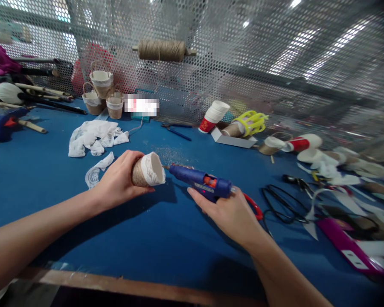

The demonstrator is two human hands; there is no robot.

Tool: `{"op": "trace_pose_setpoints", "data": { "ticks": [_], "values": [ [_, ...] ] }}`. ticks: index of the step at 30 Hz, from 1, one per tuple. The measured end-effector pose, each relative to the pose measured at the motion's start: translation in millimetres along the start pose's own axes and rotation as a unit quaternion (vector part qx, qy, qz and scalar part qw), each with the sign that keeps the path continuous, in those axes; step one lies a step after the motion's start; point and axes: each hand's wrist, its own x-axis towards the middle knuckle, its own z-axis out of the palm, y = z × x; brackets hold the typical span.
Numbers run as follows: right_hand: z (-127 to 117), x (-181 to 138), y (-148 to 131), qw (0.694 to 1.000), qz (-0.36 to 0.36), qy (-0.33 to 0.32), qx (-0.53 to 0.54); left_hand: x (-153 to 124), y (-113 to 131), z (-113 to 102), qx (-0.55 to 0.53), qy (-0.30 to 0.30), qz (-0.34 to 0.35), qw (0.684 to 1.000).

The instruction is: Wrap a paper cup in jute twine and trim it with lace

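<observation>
Wrapped around a twine-covered paper cup (141, 173) is my left hand (123, 177); white lace rings the cup's rim, and its mouth tilts to the right. My right hand (230, 211) grips a blue glue gun (198, 179) by its handle. The gun's nozzle points left, close to the lace on the cup; whether it touches cannot be told. A short strip of white lace (97, 170) lies just behind my left wrist. Beyond it is a loose heap of lace (96, 134) on the blue tabletop (121, 243).
Three small twine baskets (115, 106) stand stacked at the back left. A twine spool (161, 50) hangs on the mesh wall. Pliers (179, 131), stacked paper cups (214, 115) and a white tray (233, 138) are farther back. Cables (281, 204) and a purple power strip (342, 245) occupy the right.
</observation>
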Motion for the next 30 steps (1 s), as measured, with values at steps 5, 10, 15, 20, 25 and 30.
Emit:
{"op": "trace_pose_setpoints", "data": {
  "ticks": [5,10,15,20,25,30],
  "values": [
    [0.2,-0.4,-0.8,1.0,-0.013,0.011,0.004,-0.2,0.9,-0.3,0.001,-0.002,0.001,1.0],
    [1.3,-1.7,0.9,1.0,0.002,0.01,0.002,-0.2,0.7,-0.1,0.001,-0.003,0.001,1.0],
    [0.8,-1.6,0.8,1.0,0.005,0.004,0.01,0.0,1.0,-1.2,-0.001,0.001,0.003,1.0],
    [-0.1,-1.7,-0.3,1.0,0.005,0.003,0.018,0.2,0.1,-1.2,0.0,0.006,0.005,1.0],
    [-0.9,-1.7,-2.4,1.0,0.009,0.003,0.026,0.4,-2.9,-1.1,0.008,0.012,0.016,1.0],
    [-0.8,-1.7,-2.6,1.0,0.0,0.006,0.021,1.2,-4.4,-1.6,0.011,0.011,0.013,1.0]
  ]
}}
